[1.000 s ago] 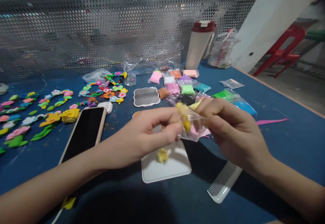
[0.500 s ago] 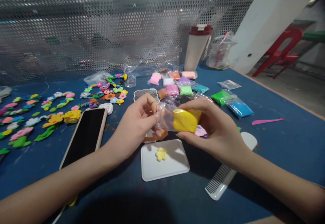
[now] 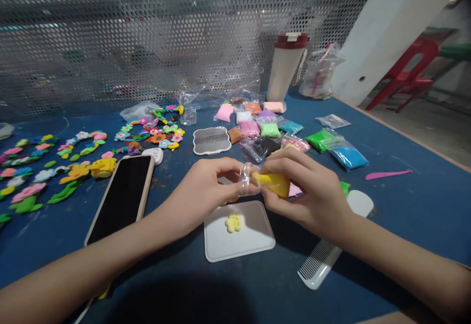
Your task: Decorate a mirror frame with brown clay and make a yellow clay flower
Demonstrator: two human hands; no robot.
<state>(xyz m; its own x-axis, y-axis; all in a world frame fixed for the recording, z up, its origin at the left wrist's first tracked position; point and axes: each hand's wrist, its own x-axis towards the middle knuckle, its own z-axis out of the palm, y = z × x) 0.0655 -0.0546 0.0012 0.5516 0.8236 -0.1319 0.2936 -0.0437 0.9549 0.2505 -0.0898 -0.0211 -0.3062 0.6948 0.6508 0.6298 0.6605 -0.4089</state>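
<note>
Yellow clay in a clear plastic bag (image 3: 276, 183) is squeezed in my right hand (image 3: 309, 191), whose fingers wrap over its top and bottom. The bag's clear mouth is bunched between the fingertips of my left hand (image 3: 206, 186). Both hands are close together above a white rectangular board (image 3: 239, 248). On that board lies a small pale yellow flower shape (image 3: 233, 223). A white comb (image 3: 320, 265) lies partly under my right wrist.
A phone (image 3: 123, 199) and colourful clay pieces (image 3: 77, 172) lie left. Behind are a small mirror (image 3: 211, 141), bagged clays (image 3: 250, 128) and a tumbler (image 3: 287, 69). A pink tool (image 3: 388, 174) lies right.
My left hand has moved lower and closer to the right one. My right fingers now cover more of the yellow clay, and the mirror behind is more visible.
</note>
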